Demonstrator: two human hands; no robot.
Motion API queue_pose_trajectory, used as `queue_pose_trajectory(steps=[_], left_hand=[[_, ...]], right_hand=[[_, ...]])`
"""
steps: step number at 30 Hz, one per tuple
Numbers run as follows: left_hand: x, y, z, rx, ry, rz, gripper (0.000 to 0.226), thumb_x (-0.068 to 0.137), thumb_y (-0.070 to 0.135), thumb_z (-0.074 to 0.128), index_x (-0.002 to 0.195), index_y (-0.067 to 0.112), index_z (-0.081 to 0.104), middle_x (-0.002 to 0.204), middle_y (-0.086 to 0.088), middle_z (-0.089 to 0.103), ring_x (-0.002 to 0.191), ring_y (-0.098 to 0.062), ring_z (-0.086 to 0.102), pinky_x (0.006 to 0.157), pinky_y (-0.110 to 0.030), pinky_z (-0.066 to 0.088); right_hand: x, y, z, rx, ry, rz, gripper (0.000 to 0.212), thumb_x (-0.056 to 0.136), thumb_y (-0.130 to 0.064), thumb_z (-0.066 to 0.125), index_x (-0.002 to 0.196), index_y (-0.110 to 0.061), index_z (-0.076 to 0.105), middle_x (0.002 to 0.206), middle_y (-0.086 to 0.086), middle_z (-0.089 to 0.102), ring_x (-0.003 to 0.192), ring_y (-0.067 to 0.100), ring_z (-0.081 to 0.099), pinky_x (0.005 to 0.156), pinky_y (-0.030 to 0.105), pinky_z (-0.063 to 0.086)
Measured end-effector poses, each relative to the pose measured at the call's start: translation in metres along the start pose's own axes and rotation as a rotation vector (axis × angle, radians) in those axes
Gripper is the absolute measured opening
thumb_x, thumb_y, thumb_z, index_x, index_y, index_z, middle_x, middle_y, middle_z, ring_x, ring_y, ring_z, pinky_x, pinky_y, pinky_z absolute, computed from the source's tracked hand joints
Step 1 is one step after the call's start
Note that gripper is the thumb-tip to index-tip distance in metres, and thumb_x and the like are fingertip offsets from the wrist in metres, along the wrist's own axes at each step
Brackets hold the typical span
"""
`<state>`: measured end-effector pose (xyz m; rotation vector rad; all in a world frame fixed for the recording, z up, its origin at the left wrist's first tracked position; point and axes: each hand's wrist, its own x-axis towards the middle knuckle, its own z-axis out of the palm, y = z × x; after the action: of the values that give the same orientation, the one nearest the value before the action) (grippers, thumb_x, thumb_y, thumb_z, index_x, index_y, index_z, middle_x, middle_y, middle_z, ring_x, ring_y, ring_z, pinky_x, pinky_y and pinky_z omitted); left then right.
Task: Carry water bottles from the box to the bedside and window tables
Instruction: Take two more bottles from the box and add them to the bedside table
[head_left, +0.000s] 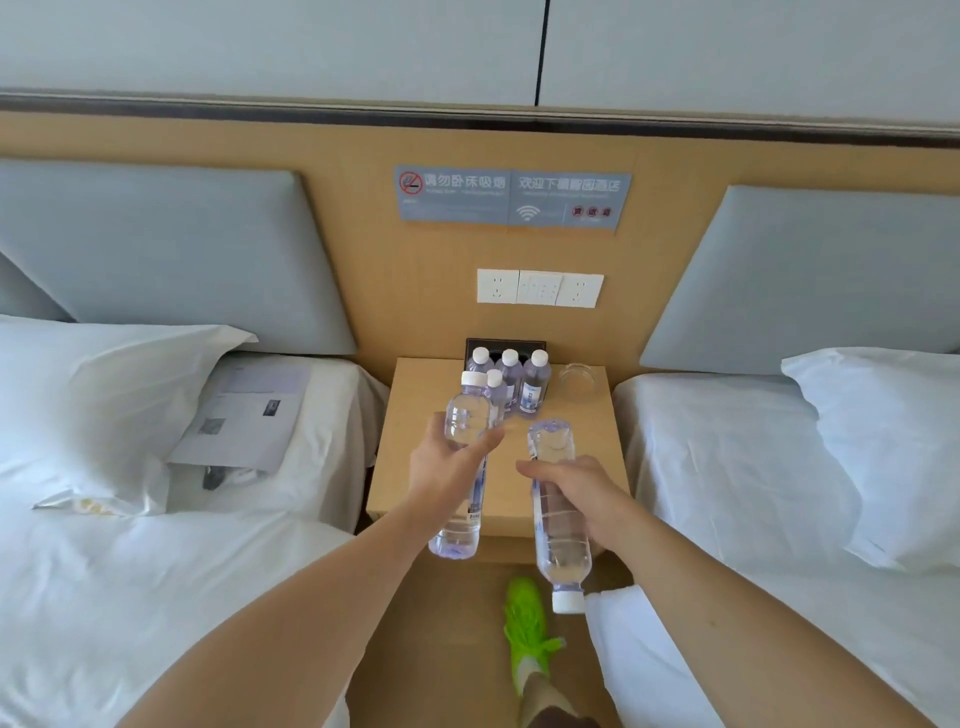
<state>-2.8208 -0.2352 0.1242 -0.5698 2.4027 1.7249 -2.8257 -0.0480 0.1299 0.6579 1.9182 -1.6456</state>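
The left hand (449, 467) grips a clear water bottle (464, 457) around its upper body, fingers and thumb curled round it, cap up and tilted slightly away from the person. The right hand (576, 488) grips a second water bottle (558, 514) around its middle, fingers wrapped over the top; this one is turned over, white cap pointing down toward the floor and base pointing at the wall. Both bottles hang in the air above the near part of the bedside table (597, 467), apart from each other, with both bare forearms stretched forward from the bottom of the view.

At the back of the light wooden tabletop stands a cluster of four capped water bottles (511, 382), upright and close together, in front of a dark panel (506, 344) set against the wall. Just to their right sits a clear glass ashtray (576, 382).

The table stands between two beds with white sheets. The left bed (156, 571) carries a white pillow (93, 395) and printed papers (249, 410); the right bed (753, 493) carries another white pillow (883, 447). Behind each is a grey padded headboard on a wood-panelled wall, which bears a row of white sockets and switches (540, 287) and, higher up, a grey notice sign (511, 196) with a no-smoking mark and a wifi symbol. Below the hands, a bright green shoe (527, 629) rests on the wooden floor.
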Motion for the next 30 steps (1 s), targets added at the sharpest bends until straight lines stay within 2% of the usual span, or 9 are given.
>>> queue_pose_trajectory(steps=[4, 8, 12, 15, 18, 21, 25, 28, 30], left_hand=[[0.059, -0.002, 0.020, 0.047, 0.007, -0.065, 0.058, 0.062, 0.067, 0.082, 0.100, 0.029, 0.060, 0.074, 0.006, 0.070, 0.067, -0.008, 0.069, 0.060, -0.037, 0.064], [0.102, -0.004, 0.039, 0.177, 0.037, -0.117, 0.051, 0.059, 0.062, 0.083, 0.091, 0.032, 0.058, 0.092, 0.010, 0.061, 0.081, -0.007, 0.060, 0.060, -0.026, 0.044], [0.130, -0.016, 0.054, 0.222, 0.019, -0.185, 0.043, 0.056, 0.056, 0.084, 0.088, 0.042, 0.058, 0.094, 0.014, 0.068, 0.084, -0.002, 0.064, 0.061, -0.020, 0.043], [0.141, -0.028, 0.062, 0.271, -0.011, -0.231, 0.044, 0.064, 0.042, 0.088, 0.089, 0.046, 0.053, 0.094, 0.016, 0.064, 0.082, 0.003, 0.058, 0.059, -0.017, 0.037], [0.152, -0.041, 0.066, 0.305, -0.002, -0.268, 0.044, 0.063, 0.035, 0.087, 0.094, 0.042, 0.056, 0.090, 0.016, 0.064, 0.080, 0.003, 0.057, 0.059, -0.016, 0.035], [0.163, -0.061, 0.068, 0.306, 0.009, -0.268, 0.052, 0.059, 0.027, 0.087, 0.104, 0.038, 0.061, 0.091, 0.018, 0.064, 0.084, -0.008, 0.060, 0.062, -0.018, 0.042], [0.179, -0.081, 0.069, 0.297, -0.008, -0.257, 0.059, 0.061, 0.022, 0.085, 0.115, 0.034, 0.065, 0.094, 0.010, 0.069, 0.088, -0.018, 0.065, 0.073, -0.034, 0.058], [0.186, -0.092, 0.070, 0.265, -0.023, -0.267, 0.058, 0.060, 0.022, 0.086, 0.112, 0.037, 0.065, 0.091, 0.015, 0.069, 0.084, -0.011, 0.065, 0.070, -0.030, 0.056], [0.187, -0.098, 0.069, 0.242, -0.022, -0.269, 0.057, 0.060, 0.023, 0.086, 0.107, 0.044, 0.062, 0.088, 0.020, 0.067, 0.082, -0.001, 0.063, 0.065, -0.022, 0.051]], right_hand=[[0.070, -0.021, -0.018, -0.062, -0.136, 0.122, 0.069, 0.060, -0.027, 0.098, 0.115, -0.012, 0.060, 0.092, 0.012, 0.075, 0.074, 0.025, 0.073, 0.053, 0.031, 0.057], [0.128, -0.038, -0.039, -0.121, -0.222, 0.233, 0.068, 0.057, -0.018, 0.095, 0.115, -0.007, 0.061, 0.101, 0.015, 0.069, 0.087, 0.029, 0.068, 0.081, 0.045, 0.058], [0.170, -0.044, -0.052, -0.092, -0.298, 0.380, 0.039, 0.072, -0.005, 0.086, 0.103, -0.004, 0.063, 0.083, 0.015, 0.062, 0.075, 0.030, 0.061, 0.075, 0.042, 0.051], [0.194, -0.041, -0.052, -0.144, -0.300, 0.399, 0.044, 0.070, 0.000, 0.085, 0.107, -0.004, 0.062, 0.088, 0.016, 0.064, 0.076, 0.029, 0.063, 0.074, 0.041, 0.053], [0.217, -0.041, -0.043, -0.217, -0.255, 0.394, 0.055, 0.065, 0.002, 0.086, 0.112, -0.004, 0.060, 0.097, 0.020, 0.068, 0.081, 0.032, 0.068, 0.074, 0.043, 0.055], [0.237, -0.043, -0.031, -0.249, -0.162, 0.359, 0.045, 0.064, -0.005, 0.086, 0.104, -0.002, 0.065, 0.087, 0.017, 0.068, 0.069, 0.029, 0.067, 0.065, 0.037, 0.054], [0.258, -0.049, -0.015, -0.213, -0.038, 0.343, 0.025, 0.066, -0.003, 0.084, 0.086, -0.006, 0.068, 0.074, 0.013, 0.067, 0.050, 0.026, 0.065, 0.049, 0.027, 0.050], [0.272, -0.053, -0.001, -0.218, 0.039, 0.341, 0.041, 0.063, -0.006, 0.087, 0.100, -0.003, 0.069, 0.097, 0.018, 0.072, 0.078, 0.033, 0.073, 0.066, 0.037, 0.055], [0.279, -0.056, 0.008, -0.202, 0.094, 0.341, 0.039, 0.060, -0.006, 0.088, 0.096, -0.005, 0.071, 0.100, 0.017, 0.074, 0.089, 0.035, 0.071, 0.077, 0.043, 0.058]])
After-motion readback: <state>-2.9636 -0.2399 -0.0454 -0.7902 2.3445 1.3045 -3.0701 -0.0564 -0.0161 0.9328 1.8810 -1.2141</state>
